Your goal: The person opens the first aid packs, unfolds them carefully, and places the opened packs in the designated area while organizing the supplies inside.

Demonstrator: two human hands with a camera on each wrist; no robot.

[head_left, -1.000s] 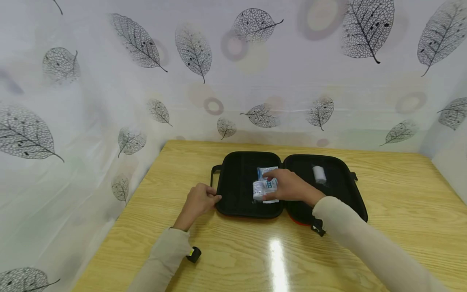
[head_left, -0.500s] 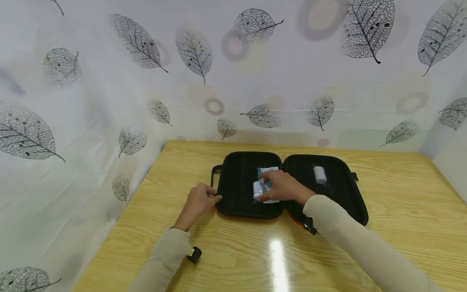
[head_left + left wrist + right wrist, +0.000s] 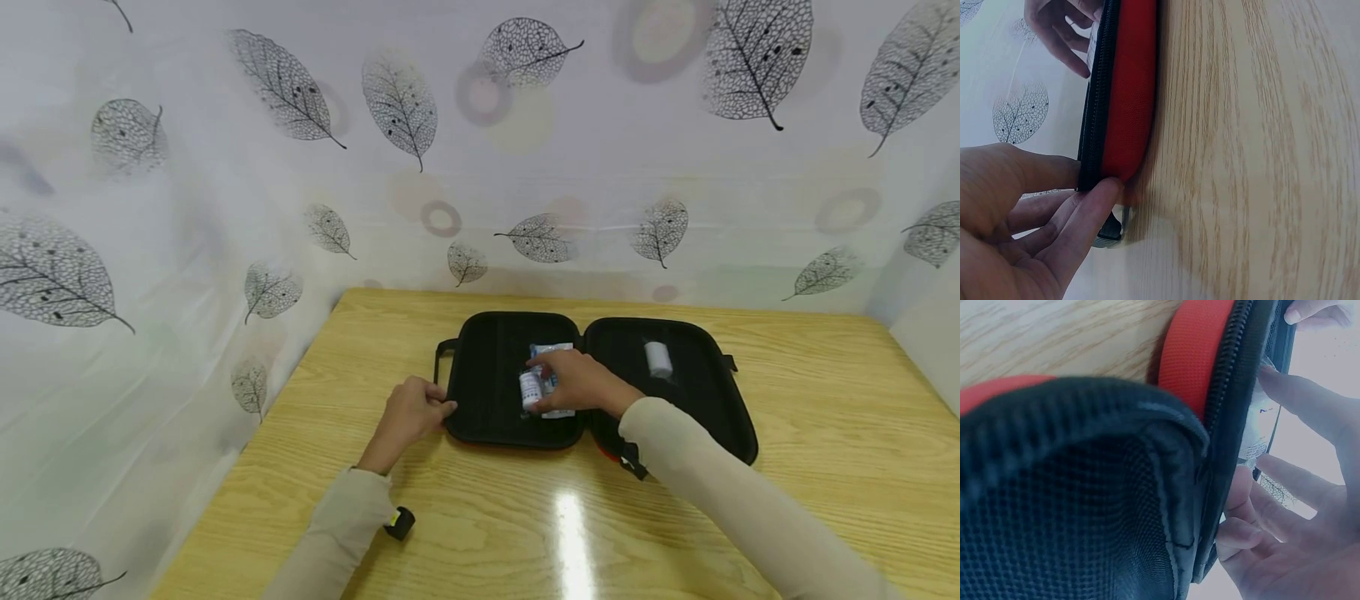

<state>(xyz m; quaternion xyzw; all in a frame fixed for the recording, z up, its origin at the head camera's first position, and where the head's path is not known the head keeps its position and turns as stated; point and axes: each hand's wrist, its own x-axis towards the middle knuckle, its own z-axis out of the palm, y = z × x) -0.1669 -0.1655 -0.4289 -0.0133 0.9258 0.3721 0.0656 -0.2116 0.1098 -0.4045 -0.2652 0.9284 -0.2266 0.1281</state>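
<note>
A black-lined case (image 3: 474,375) with a red outer shell (image 3: 1132,87) lies unfolded on the table. At its near left corner my left hand (image 3: 405,417) pinches the zippered rim between thumb and fingers. My right hand (image 3: 583,383) reaches into the left half, thumb and fingertip at opposite ends of a white bandage roll (image 3: 530,389) in clear wrap. In the right wrist view, fingers curve around the wrapped roll (image 3: 1255,431), partly hidden by the case wall. Blue-and-white packets (image 3: 557,413) lie beneath and beside that hand, mostly covered by it.
Another white roll (image 3: 657,359) lies in the case's right half. A carry handle (image 3: 442,354) sticks out on the left side. By the left sleeve is a small black object (image 3: 401,523) with a yellow mark. Leaf-patterned sheeting (image 3: 480,208) borders the wooden table (image 3: 465,533).
My right hand has shifted slightly left, from over the packets to around the bandage roll, which has tilted a little. The left hand has stayed at the case's corner.
</note>
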